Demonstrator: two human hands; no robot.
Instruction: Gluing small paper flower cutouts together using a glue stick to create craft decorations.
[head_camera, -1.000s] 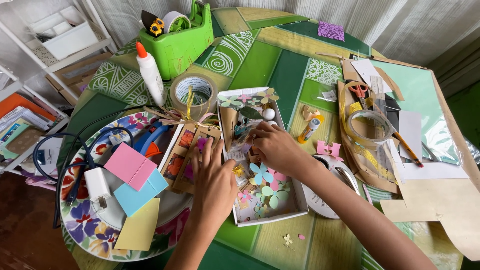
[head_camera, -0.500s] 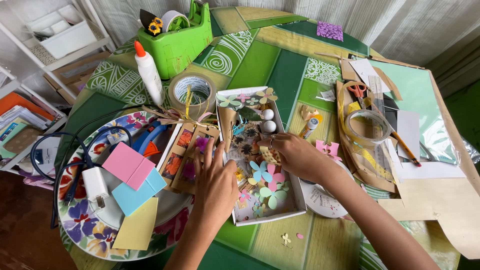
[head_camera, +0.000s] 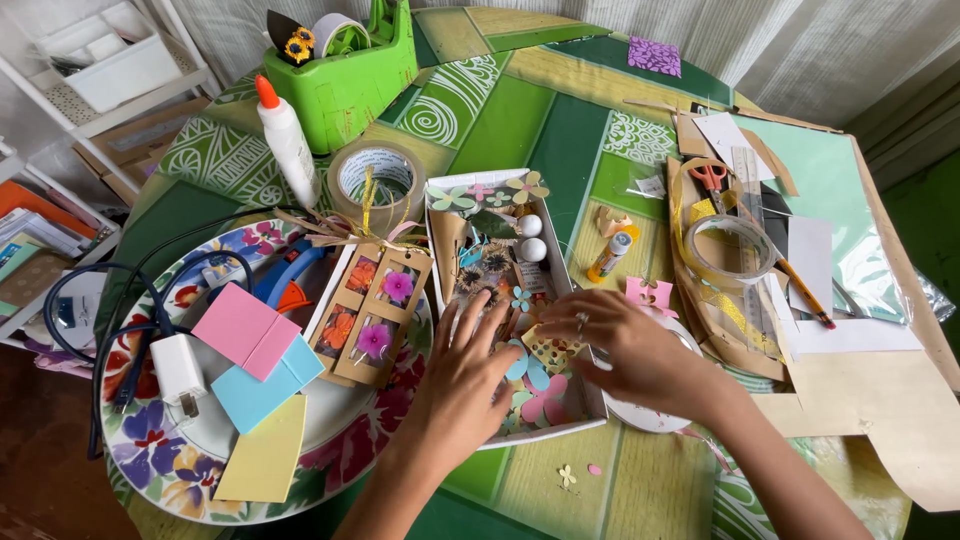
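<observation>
A green patterned tabletop (head_camera: 520, 130) is carrying craft clutter. The left hand (head_camera: 462, 385) is lying flat, grip wide, in the white tray (head_camera: 560, 430) of paper flowers; the right hand (head_camera: 625, 345) is pinching a yellow cutout (head_camera: 549, 349) there.

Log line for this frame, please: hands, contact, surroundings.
left hand: flat in tray on paper flowers | right hand: fingertips on yellow cutout | nearby: tape roll, glue bottle

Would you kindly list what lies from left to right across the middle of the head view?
White charger → pink card → left hand → right hand → clear tape roll → pencil
</observation>
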